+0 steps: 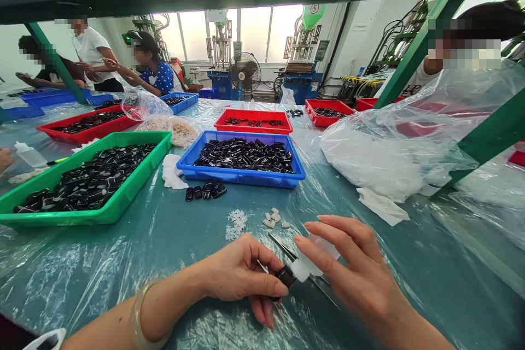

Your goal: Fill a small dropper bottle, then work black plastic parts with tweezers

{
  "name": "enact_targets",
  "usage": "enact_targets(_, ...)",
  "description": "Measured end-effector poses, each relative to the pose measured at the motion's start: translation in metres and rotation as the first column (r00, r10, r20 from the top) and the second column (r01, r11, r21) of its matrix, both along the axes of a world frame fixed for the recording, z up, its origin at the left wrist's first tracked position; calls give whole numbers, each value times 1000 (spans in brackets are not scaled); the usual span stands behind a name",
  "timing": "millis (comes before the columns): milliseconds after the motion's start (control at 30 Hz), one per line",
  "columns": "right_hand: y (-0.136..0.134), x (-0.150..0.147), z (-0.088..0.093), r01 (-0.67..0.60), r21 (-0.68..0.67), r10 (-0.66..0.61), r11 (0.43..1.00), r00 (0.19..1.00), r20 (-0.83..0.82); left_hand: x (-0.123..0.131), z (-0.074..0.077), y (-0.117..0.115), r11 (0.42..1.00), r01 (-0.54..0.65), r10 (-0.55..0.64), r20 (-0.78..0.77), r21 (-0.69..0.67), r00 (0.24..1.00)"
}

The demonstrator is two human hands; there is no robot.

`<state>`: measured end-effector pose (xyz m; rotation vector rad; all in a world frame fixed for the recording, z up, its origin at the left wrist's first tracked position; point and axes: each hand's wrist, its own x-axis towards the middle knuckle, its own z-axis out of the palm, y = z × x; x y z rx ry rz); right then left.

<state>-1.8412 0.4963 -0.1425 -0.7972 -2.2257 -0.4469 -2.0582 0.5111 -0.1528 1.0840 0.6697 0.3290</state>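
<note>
while my left hand [241, 276] pinches a small black part [285, 275] low over the table [172, 240], my right hand [353, 268] grips a small white bottle [314, 260] touching it, near the blue tray [241, 176].

Bright window backlight, glare, warped edges.

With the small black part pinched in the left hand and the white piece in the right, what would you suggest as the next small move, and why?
Probably ease the right hand leftward to press its white piece onto the black part pinched by the left hand. The two already meet end to end above the table, so only a short seating push seems left. How well they line up is hard to tell.
</note>
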Motion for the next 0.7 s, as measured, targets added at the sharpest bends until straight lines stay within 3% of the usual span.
enact_targets(300,1,-7,-6,35,58,-29,998,996,-89,2,0,-1,1000,5,-5,10,-4,1000)
enact_targets(700,0,-10,1,69,53,-65,996,995,-73,3,-5,-2,999,13,-12,37,-30,999)
